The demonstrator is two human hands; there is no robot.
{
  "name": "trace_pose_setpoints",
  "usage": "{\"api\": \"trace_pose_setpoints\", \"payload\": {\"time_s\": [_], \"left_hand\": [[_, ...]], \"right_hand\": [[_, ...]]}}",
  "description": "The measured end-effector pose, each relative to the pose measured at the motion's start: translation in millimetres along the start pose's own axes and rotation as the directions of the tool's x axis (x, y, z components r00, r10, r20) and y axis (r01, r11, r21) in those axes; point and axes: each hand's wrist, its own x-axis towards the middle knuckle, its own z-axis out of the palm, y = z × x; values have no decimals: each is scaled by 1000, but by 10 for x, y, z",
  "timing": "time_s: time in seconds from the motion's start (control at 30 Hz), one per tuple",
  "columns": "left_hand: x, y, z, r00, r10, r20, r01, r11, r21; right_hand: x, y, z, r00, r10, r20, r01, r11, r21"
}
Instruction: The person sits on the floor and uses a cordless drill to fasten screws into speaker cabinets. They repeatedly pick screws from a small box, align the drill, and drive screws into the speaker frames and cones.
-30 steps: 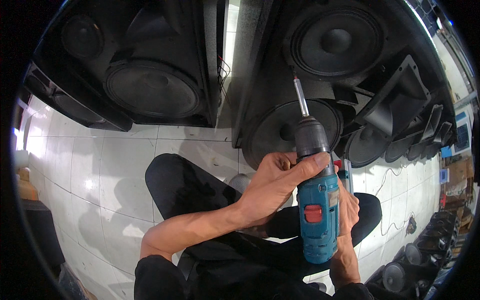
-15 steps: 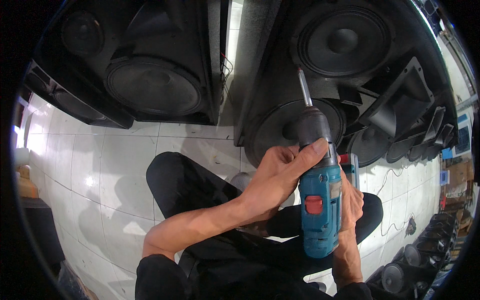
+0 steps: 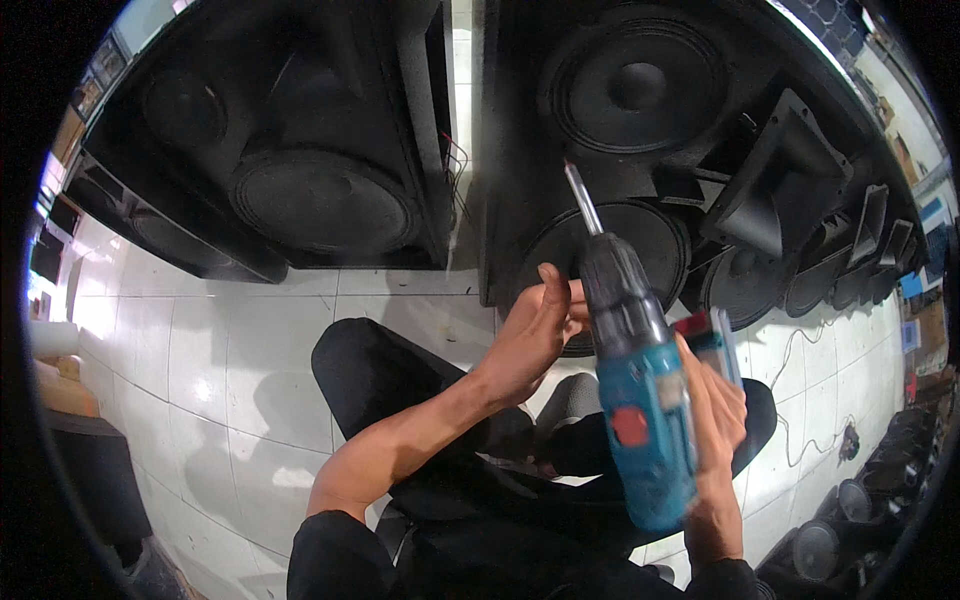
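My right hand point(image 3: 718, 405) grips a teal and black cordless drill point(image 3: 645, 430) by its handle. A long silver driver bit point(image 3: 582, 200) sticks out of the black chuck, angled up and left over the front of a large black speaker cabinet point(image 3: 510, 160); whether its tip touches the cabinet I cannot tell. Beyond my right hand shows the drill's battery end point(image 3: 718, 345). Just left of the chuck is my left hand point(image 3: 535, 335), thumb raised and apart from the partly bent fingers. The drill hides some of those fingertips, and nothing shows in the hand.
Speaker cones point(image 3: 637, 87) and a black horn point(image 3: 765, 190) sit in the right-hand cabinet. Another black speaker cabinet point(image 3: 330, 120) stands at left, with thin wires point(image 3: 455, 165) in the gap between. More speakers point(image 3: 815, 550) lie at lower right. A cable point(image 3: 790, 430) runs over the white tiles point(image 3: 260, 350).
My left thumb has come off the drill's front and the hand has moved slightly left. The drill has tilted, its bit tip shifting left and a little down in view.
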Motion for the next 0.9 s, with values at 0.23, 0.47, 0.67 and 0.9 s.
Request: {"api": "trace_pose_setpoints", "payload": {"time_s": [0.23, 0.47, 0.67, 0.9], "left_hand": [[110, -516, -15, 980, -180, -81, 167, 544, 822], [533, -1417, 123, 893, -436, 111, -48, 154, 987], [1139, -2913, 264, 698, -568, 436, -396, 201, 896], [1117, -3720, 639, 325, -359, 875, -845, 304, 439]], "right_hand": [[-1212, -129, -999, 668, 653, 358, -76, -418, 905], [-1675, -16, -1450, 641, 745, -186, 8, 236, 972], [-2385, -315, -1419, 42, 938, -345, -257, 343, 903], [-2945, -398, -1060, -386, 871, -305, -660, -30, 751]]}}
